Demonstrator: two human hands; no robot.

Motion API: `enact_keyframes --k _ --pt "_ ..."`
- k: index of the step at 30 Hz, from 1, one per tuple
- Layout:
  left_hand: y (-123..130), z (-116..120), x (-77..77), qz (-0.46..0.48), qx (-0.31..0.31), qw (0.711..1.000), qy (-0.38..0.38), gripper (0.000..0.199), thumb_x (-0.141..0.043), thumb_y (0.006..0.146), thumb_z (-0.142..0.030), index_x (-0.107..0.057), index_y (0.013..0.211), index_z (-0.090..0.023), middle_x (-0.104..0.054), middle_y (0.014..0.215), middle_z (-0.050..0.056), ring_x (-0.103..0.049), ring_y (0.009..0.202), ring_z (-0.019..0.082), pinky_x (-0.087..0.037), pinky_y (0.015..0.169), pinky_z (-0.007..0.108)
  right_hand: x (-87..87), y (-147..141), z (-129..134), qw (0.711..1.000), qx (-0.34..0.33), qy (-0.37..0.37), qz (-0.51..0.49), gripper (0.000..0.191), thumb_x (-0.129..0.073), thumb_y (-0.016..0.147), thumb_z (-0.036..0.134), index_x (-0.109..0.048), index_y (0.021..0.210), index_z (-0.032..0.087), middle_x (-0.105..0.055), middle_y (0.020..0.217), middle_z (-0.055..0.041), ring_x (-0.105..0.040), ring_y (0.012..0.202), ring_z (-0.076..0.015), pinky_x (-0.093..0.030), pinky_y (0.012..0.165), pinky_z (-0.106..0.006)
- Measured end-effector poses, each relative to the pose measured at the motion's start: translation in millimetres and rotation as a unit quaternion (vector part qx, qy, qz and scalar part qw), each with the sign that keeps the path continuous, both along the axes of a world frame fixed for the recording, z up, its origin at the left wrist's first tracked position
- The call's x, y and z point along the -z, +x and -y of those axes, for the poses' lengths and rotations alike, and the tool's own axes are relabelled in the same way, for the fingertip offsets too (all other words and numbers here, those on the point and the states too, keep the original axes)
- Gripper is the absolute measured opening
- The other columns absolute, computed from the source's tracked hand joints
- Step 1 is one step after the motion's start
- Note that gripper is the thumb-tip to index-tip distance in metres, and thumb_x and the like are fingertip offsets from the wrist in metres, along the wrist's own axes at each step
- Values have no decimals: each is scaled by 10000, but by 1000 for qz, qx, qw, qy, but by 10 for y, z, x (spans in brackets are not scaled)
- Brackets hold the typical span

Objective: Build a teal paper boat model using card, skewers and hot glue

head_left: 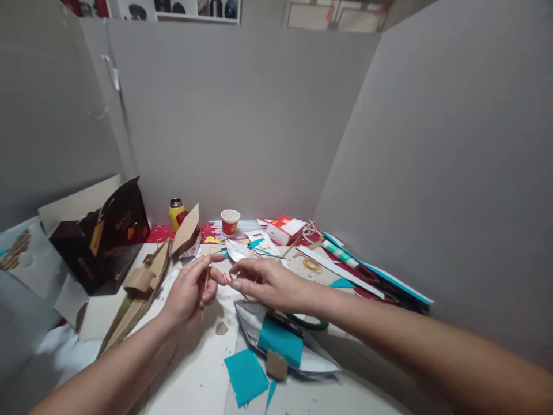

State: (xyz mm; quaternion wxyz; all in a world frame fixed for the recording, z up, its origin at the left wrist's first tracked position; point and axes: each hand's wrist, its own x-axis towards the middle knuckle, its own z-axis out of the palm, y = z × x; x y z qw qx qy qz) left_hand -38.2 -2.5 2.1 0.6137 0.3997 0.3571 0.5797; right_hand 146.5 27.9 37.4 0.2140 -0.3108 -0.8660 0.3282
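My left hand (194, 283) is closed, with a thin wooden stick (206, 278) pinched upright between its fingers. Close beside it, my right hand (261, 280) has thumb and fingertips pressed together near the left fingertips. Whatever it pinches is too small to make out. Below the right hand lies a boat-shaped paper model (317, 362) with a curved teal piece (280, 341) across it. A small brown cardboard piece (277, 365) sits against its near side. Nearer me is a teal square (246, 377), and a brown scrap (222, 328) lies under the hands.
At left are a long cardboard boat shape (125, 323) and a dark open box (116, 242). Toward the back stand a yellow bottle (175, 216) and a paper cup (230, 222). A red-and-white box (283, 230) and a tape roll (311, 266) lie right. Grey panels (233, 115) enclose the table.
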Motion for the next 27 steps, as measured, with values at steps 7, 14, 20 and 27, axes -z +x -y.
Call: enact_keyframes --k 7,14,20,27 --pt "115 164 -89 52 -13 999 0 389 -692 751 -484 -573 940 -165 -551 492 -70 -275 303 17 -168 328 142 5 -125 168 999 7 16 -47 247 -416 912 296 -522 716 190 -523 650 -2 -491 624 -142 -386 576 -254" --pt "236 320 5 103 -2 994 -48 480 -717 689 -578 -563 842 -150 -477 434 -86 -215 297 12 -105 329 154 202 -68 287 989 19 147 16 289 -366 942 325 -537 753 189 -564 654 -31 -496 576 -161 -372 590 -299" --pt "290 386 11 133 22 989 -54 418 -711 716 -529 -554 846 -164 -502 434 -75 -227 288 16 -127 316 148 59 -61 290 982 15 -179 -49 345 -444 895 506 -561 791 198 -306 495 79 -260 415 -99 -241 399 -224" --pt "333 476 1 143 44 988 -50 323 -609 818 -482 -526 889 -178 -511 414 -69 -218 270 29 -163 291 139 239 32 412 989 4 142 40 260 -383 928 301 -579 800 189 -627 699 -61 -563 600 -174 -421 584 -292"
